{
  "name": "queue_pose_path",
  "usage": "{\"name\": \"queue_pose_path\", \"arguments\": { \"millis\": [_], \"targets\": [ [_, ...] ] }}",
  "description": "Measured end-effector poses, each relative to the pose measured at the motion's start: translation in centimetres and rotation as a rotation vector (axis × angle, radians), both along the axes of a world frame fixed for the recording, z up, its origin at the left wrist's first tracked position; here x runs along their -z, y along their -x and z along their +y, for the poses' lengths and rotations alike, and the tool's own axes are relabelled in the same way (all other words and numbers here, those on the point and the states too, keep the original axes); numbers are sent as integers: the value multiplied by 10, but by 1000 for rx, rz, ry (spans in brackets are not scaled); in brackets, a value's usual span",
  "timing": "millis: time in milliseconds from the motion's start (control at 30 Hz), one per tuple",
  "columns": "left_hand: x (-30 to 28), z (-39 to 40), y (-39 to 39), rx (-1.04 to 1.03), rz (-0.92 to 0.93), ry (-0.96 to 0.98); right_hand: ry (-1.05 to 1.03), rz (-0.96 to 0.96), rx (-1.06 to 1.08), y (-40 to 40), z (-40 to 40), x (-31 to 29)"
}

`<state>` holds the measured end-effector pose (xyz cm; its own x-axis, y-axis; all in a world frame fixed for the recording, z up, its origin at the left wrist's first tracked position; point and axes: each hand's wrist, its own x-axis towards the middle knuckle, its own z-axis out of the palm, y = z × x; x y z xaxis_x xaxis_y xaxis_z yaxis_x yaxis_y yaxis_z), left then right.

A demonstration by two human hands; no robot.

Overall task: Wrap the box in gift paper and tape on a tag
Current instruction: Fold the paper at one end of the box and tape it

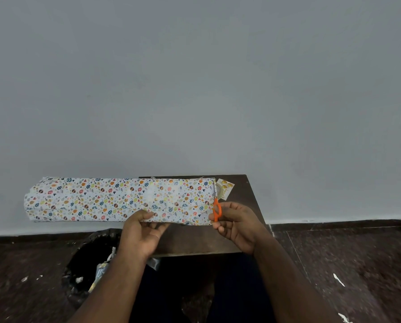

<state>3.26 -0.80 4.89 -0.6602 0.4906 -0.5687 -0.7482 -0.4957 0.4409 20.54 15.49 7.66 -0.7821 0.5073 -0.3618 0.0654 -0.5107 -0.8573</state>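
Our left hand (143,231) pinches the gift paper (118,199); our right hand (236,226) grips orange scissors (216,209) at its end. Overhanging the surface (194,243), the paper could sag and tear crooked.

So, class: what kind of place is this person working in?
Probably a plain indoor room, not a shop: a small dark table against a bare grey wall, a speckled stone floor, and a lined bin below.

We find no text we can read, the small tag (225,188) at the right end of the gift paper (120,198) bears gold script too blurred for us to make out, the paper carries only patterned eggs, hearts and leaves
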Motion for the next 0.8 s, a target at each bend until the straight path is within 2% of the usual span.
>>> {"name": "queue_pose_path", "arguments": {
  "millis": [800],
  "targets": [
    [3,-2,5,34,-3,6,-37,10,1,-1,2,-2]
  ]
}}
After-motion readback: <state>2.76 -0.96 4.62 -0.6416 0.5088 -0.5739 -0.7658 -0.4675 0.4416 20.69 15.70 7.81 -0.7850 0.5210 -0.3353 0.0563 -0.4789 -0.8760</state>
